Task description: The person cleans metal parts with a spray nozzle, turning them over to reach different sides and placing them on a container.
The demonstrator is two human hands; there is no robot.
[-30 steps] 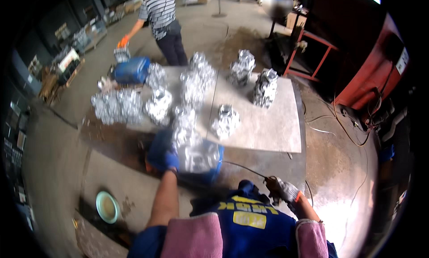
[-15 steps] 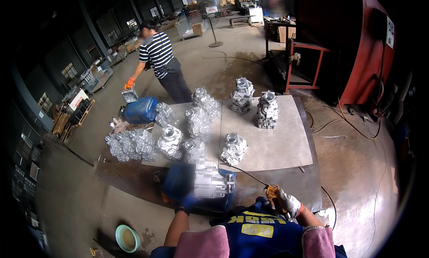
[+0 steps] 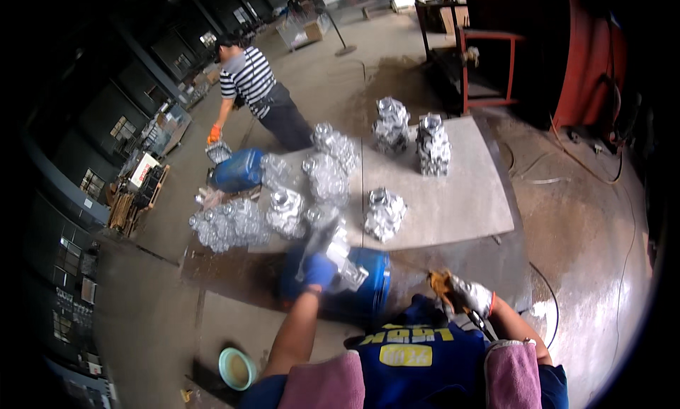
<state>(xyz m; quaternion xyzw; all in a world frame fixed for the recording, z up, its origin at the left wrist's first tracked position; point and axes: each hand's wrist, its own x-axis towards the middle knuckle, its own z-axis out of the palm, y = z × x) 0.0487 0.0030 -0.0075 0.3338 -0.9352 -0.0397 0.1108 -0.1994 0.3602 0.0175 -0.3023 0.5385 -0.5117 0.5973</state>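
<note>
My left hand (image 3: 320, 270), in a blue glove, grips a silver metal casting (image 3: 341, 252) at its near left side. The casting is tilted and smeared by motion above a blue drum (image 3: 368, 285) lying on its side. To the right, my right hand (image 3: 464, 294), in a pale glove with tan fingers, is closed round a tool with a thin dark rod (image 3: 418, 269) pointing left toward the drum. A dark handle or hose (image 3: 480, 324) shows below that hand; the tool's exact kind cannot be made out.
Several castings (image 3: 386, 214) stand on a grey sheet-topped table (image 3: 453, 203). Across it, a co-worker in a striped shirt (image 3: 249, 80) holds another casting (image 3: 218, 152) beside a second blue drum (image 3: 238, 169). A pale green basin (image 3: 237, 368) sits at lower left; a red frame (image 3: 511, 72) stands far right.
The casting has swung from lying level to a tilted position, and my left hand has moved up and right with it. My right hand stays near its place. The whole view has shifted slightly.
</note>
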